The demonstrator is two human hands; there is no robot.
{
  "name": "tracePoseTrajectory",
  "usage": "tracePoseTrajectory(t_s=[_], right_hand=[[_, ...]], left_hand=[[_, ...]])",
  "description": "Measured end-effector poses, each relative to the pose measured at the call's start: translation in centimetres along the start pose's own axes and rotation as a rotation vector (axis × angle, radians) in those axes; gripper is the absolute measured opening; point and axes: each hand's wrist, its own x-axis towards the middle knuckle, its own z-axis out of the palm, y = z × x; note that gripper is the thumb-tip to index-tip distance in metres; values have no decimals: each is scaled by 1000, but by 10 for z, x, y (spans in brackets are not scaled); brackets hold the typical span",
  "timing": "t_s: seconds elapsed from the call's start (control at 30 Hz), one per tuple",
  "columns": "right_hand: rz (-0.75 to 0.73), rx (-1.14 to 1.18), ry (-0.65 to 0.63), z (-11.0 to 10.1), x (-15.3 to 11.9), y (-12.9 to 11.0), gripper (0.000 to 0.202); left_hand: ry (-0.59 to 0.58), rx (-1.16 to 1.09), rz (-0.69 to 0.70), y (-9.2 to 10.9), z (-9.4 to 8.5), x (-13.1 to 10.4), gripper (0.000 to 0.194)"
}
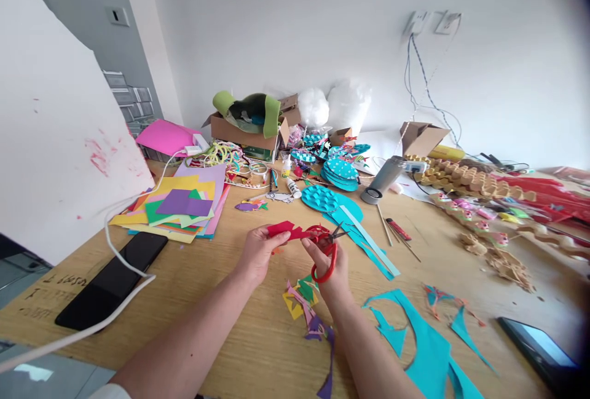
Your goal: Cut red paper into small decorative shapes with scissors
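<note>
My left hand [259,252] pinches a piece of red paper [281,229] between thumb and fingers, above the middle of the table. Close beside it, my right hand [335,273] has red-handled scissors [325,268] hooked on its fingers, their blades pointing away to the right. The right thumb and fingertip also reach the right end of the red paper. Below the hands lie paper scraps [304,297] in yellow, green, pink and purple. A blue cut-out disc with egg-carton bumps [319,198] lies just beyond the scissors.
Coloured paper sheets [184,202] and a black phone [113,279] with a white cable lie left. Blue offcuts [426,343] and another phone [537,350] are at right front. Behind stand a grey bottle [384,179], a glue bottle [294,188] and a cardboard box [244,131]; egg cartons [474,179] lie right.
</note>
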Motion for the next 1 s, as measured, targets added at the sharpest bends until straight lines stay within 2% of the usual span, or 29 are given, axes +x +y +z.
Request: tracePoseTrajectory(t_s=[0.13, 0.27, 0.4, 0.57, 0.7, 0.8, 0.9, 1.0], right_hand=[[23, -6, 64, -2, 1, 0, 23], [46, -7, 79, -3, 3, -1, 23], [107, -19, 13, -2, 4, -1, 23], [191, 12, -99, 0, 5, 0, 25], [209, 20, -81, 2, 5, -2, 29], [196, -3, -69, 2, 5, -4, 30], [164, -48, -74, 0, 4, -5, 31], [109, -163, -99, -3, 3, -7, 32]], left_hand=[[-36, 97, -51, -2, 1, -2, 31], [-79, 79, -105, 1, 0, -2, 35], [-79, 69, -122, 7, -5, 1, 36], [-233, 283, -185, 8, -13, 4, 30], [-296, 440, -157, 10, -17, 5, 29], [-356, 479, -162, 12, -16, 4, 34], [-346, 467, -182, 10, -13, 3, 33], [-262, 405, -155, 9, -10, 3, 28]])
